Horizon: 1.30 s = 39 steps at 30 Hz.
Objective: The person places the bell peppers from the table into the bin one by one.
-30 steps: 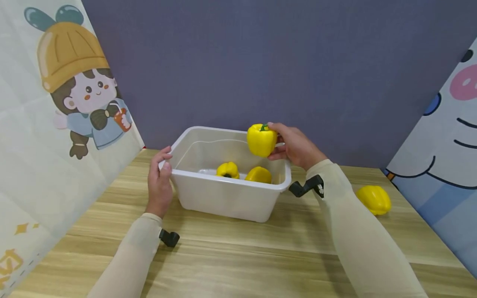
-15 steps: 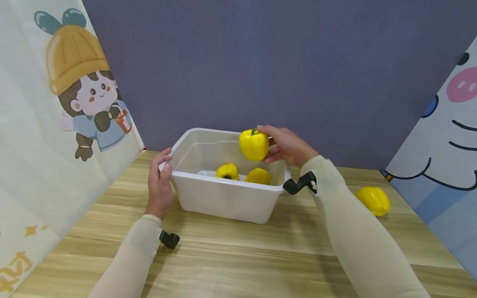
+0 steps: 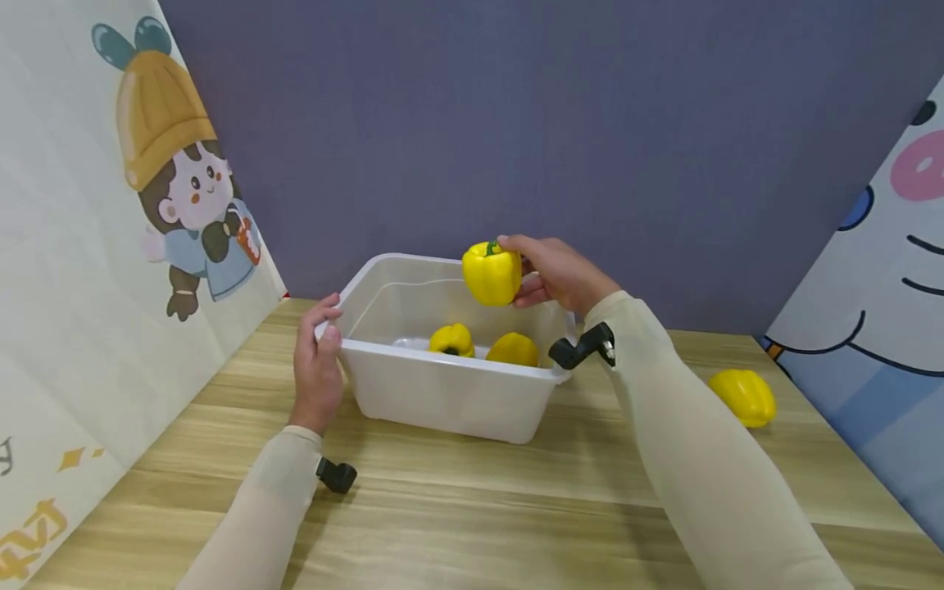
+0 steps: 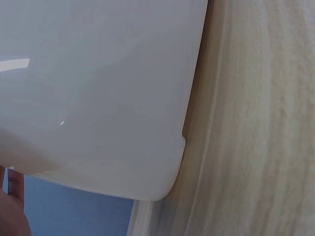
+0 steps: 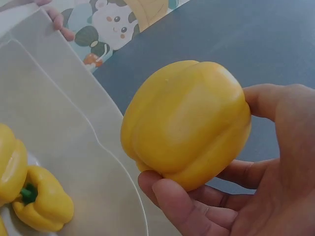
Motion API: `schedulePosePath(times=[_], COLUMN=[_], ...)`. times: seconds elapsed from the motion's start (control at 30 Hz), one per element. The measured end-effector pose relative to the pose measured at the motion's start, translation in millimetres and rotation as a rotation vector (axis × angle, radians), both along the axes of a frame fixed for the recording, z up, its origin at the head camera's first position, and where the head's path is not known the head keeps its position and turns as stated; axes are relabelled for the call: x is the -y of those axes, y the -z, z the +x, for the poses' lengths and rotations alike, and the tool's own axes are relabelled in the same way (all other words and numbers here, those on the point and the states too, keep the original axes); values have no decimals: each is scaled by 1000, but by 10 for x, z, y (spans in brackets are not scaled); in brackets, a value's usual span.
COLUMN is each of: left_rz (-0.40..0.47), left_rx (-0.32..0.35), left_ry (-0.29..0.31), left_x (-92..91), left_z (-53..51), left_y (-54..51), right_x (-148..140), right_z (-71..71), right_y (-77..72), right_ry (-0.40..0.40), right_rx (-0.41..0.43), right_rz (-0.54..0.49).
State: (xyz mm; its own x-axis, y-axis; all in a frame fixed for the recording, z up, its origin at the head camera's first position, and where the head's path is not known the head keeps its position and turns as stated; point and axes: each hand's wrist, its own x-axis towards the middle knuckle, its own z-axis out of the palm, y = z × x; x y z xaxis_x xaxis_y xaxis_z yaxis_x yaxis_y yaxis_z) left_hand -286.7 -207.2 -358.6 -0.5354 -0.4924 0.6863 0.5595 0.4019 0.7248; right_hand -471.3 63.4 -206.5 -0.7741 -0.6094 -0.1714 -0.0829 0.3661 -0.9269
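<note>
In the head view, my right hand (image 3: 564, 274) holds a glossy yellow bell pepper (image 3: 492, 274) by its side, above the back part of a white plastic bin (image 3: 442, 393). The pepper's green stem faces up. Fingers and thumb wrap around this bell pepper (image 5: 187, 123) in the right wrist view. My left hand (image 3: 317, 369) grips the bin's left rim, thumb on the near side. Inside the bin lie a yellow pepper (image 3: 451, 338) and another yellow pepper (image 3: 514, 350). The left wrist view mostly shows the bin's outer wall (image 4: 98, 98), with part of the left hand (image 4: 12, 211) at the corner.
One more yellow bell pepper (image 3: 743, 397) lies on the wood-grain table (image 3: 457, 508), right of the bin beside my right forearm. A dark grey panel (image 3: 472, 131) stands behind. Printed cartoon sheets flank the table on the left (image 3: 66, 246) and right (image 3: 885, 328).
My right hand has moved left with the bell pepper, dipping slightly and then rising again. The left hand stays on the rim, and the bin has hardly moved.
</note>
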Motion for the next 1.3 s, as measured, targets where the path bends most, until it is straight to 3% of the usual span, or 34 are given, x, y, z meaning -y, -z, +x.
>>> schedulePosePath(times=[0.17,0.3,0.43,0.6,0.7,0.87,1.13,1.3], left_rz=[4,12,12,15,7,2,3,11], left_rx=[6,23,34,30,16,2,19,35], left_ry=[-1,4,3,23,30,22,20,15], left_x=[-131,-186,-152,-39,-26,-39,-195,-89], left_z=[137,173,127,-1,-43,-43,93,4], left_y=[-161,-205,-148,36,84,63,-115,5], right_x=[13,25,54,88,113,183,281,362], right_z=[-20,-53,-82,-85,-80,-74,-57,-61], right_y=[-2,9,34,86,108,129,157,162], right_ry=[-10,-23,-28,-20,-23,-46,-66,-89], right_rx=[-14,-46,-68,-59,-55,-77,-124,-150], right_rz=[27,60,105,129,138,163,198,200])
